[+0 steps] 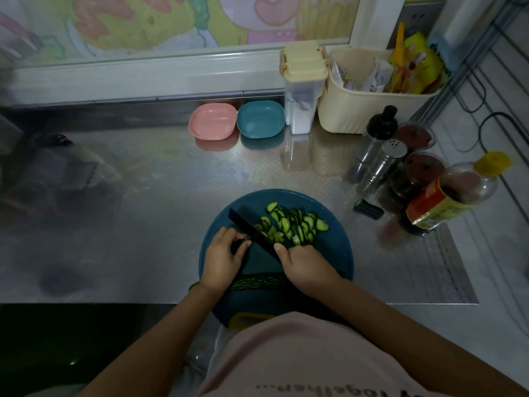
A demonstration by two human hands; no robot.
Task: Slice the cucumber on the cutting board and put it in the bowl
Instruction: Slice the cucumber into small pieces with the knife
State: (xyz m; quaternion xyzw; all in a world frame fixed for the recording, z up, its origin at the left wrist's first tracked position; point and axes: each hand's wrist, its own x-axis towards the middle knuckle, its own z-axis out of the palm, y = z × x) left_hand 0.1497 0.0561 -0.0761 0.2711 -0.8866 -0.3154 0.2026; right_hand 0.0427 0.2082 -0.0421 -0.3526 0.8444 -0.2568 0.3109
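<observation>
Dim steel tabletop (pixel 160 196), round blue cutting board (pixel 335 253) at the near edge with cucumber slices (pixel 294 224) piled on its far half. Right hand (pixel 306 267) curled round the black knife (pixel 249 227), left hand (pixel 223 259) pinching a small cucumber stub (pixel 246 239) right beside the blade. Way back by the wall, pink bowl (pixel 213 121) and teal bowl (pixel 260 118).

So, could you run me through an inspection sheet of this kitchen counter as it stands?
Surface: shiny metal counter, bearing a round blue cutting board.
Job's things: cucumber slices heaped on the board; uncut cucumber piece at its near edge; pink bowl and teal bowl at the back, nothing seen inside.
Clutter: cream basket, shakers, sauce bottle at right.
Grippers: left hand pinches a cucumber end; right hand grips the knife.
Cables: dark cables at far right.
Surroundings: cartoon picture behind the counter.
</observation>
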